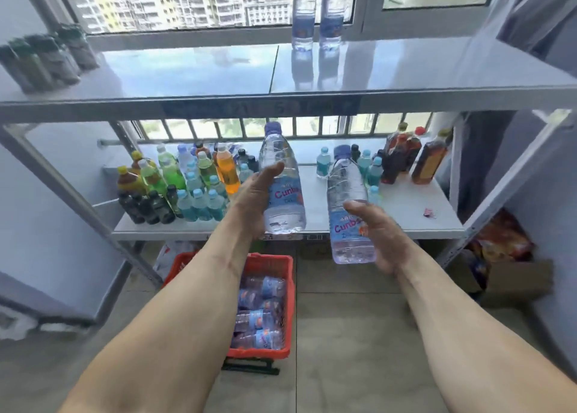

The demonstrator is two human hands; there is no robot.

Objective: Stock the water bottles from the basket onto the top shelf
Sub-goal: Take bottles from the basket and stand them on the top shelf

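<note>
My left hand point(253, 200) grips a clear water bottle point(282, 181) with a blue cap, held upright in front of the lower shelf. My right hand point(377, 234) grips a second water bottle point(348, 206), slightly lower and tilted. Both bottles are below the top shelf point(187, 69). Two water bottles point(317, 16) stand at the back of the top shelf by the window. On the floor below my left arm sits a red basket point(288, 287) holding several more water bottles point(260, 312) lying on their sides.
Dark bottles point(46, 59) stand at the top shelf's left end. The lower shelf point(406, 212) carries many coloured drink bottles point(181, 181) on the left and brown bottles point(412, 156) on the right. A cardboard box point(515, 281) and snack bags sit on the floor at the right.
</note>
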